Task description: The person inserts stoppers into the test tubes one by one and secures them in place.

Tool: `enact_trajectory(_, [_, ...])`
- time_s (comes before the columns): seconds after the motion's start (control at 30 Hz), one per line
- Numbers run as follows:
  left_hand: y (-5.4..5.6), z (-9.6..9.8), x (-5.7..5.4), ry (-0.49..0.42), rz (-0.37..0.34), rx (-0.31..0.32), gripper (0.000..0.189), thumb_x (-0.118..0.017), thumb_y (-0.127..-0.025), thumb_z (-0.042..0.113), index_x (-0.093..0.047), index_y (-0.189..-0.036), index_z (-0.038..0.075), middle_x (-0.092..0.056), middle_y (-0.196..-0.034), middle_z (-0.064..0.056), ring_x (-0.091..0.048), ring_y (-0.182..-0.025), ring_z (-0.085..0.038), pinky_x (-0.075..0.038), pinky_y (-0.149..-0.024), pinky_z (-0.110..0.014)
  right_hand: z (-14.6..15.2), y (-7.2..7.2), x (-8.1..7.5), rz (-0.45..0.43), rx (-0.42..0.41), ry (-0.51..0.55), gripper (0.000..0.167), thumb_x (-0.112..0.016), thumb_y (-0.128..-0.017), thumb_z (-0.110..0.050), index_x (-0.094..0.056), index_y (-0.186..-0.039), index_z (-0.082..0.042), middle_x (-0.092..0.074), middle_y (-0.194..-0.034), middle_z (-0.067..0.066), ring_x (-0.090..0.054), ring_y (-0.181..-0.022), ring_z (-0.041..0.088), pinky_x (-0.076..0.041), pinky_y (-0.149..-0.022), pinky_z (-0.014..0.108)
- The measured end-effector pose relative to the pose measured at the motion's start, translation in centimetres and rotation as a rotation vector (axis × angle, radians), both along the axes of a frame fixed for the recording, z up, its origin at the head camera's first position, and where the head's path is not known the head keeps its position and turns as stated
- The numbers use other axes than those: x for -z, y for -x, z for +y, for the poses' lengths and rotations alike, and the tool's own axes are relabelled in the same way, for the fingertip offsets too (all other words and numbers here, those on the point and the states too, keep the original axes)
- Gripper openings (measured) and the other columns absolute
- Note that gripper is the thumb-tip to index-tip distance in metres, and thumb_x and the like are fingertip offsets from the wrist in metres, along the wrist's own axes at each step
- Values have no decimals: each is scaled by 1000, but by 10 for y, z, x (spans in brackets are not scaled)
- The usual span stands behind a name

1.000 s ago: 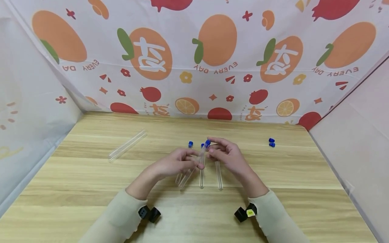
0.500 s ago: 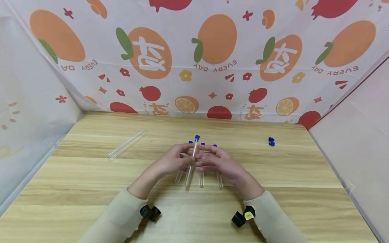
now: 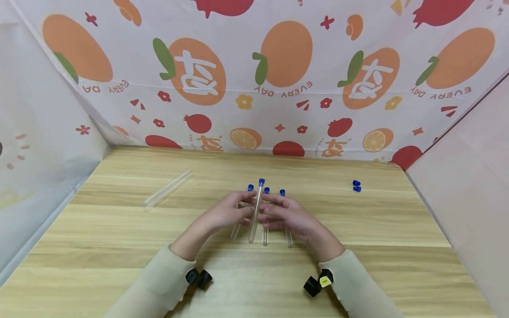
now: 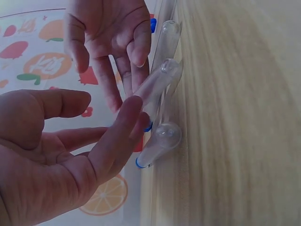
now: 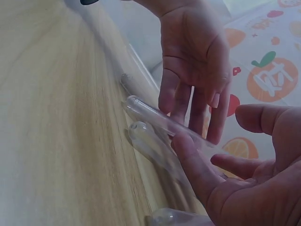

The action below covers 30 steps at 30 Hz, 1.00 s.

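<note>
A clear test tube with a blue cap (image 3: 261, 181) lies between my two hands, cap end pointing away from me. My left hand (image 3: 228, 213) is at its left side, fingers loosely extended, thumb apart from the tube (image 5: 157, 115) in the right wrist view. On the other side, my right hand (image 3: 293, 217) has its fingertips at or very near the tube; whether they touch is hard to tell. More blue-capped tubes lie alongside: one on the left (image 3: 235, 232), one just right of the middle tube (image 3: 265, 237), and one under the right hand (image 3: 289, 238). Fingers partly cover them.
Two clear tubes without visible caps (image 3: 167, 191) lie side by side, slanted, at the table's left. Two loose blue caps (image 3: 356, 186) sit at the back right. A fruit-print cloth (image 3: 284, 110) hangs behind the wooden table (image 3: 119, 247).
The held capped tube came down from a tilted pose between the hands to lie nearly in line with the others. Its cap was let go by the right fingers, and both hands loosened.
</note>
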<state>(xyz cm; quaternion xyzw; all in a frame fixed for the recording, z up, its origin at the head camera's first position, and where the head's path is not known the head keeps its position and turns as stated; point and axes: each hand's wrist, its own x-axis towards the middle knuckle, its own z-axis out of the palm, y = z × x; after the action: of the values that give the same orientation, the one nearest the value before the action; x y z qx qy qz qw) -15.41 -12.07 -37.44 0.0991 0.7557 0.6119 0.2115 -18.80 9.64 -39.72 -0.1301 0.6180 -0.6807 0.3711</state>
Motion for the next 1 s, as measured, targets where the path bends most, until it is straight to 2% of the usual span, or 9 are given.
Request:
enact_trajectory(0.33, [-1,1,0,46,-5,13,56,-49,-100,3,-28,-151,-9,-45,-142,-35,-62,-114,-42,-60,-85,-43,2,-1,-5,25,-8,-6,59,-56,-101,-11,-31,-155,-6,-48,-147,22,-58,-124,39,-56,-94,41])
enact_trajectory(0.57, [-1,0,0,70,-6,24,54,-48,-102,4,-31,-152,-6,-42,-145,-35,-60,-118,-42,-60,-84,-42,2,-4,-10,101,-54,-39,64,-60,-100,-13,-29,-156,-8,-47,-148,22,-58,-124,39,-55,-95,44])
enact_trajectory(0.77, [-5,0,-1,93,-20,19,52,-48,-102,4,-35,-152,0,-40,-149,-32,-54,-126,-42,-61,-82,-43,2,-6,-9,132,-95,-45,63,-57,-102,-14,-27,-157,-10,-42,-152,23,-56,-126,39,-56,-94,44])
enact_trajectory(1.0, [-7,0,-1,99,-30,15,51,-48,-102,4,-36,-152,0,-43,-147,-32,-56,-124,-42,-61,-79,-43,3,-8,-9,131,-108,-40,60,-54,-103,-13,-28,-156,-11,-40,-153,25,-54,-129,40,-56,-94,44])
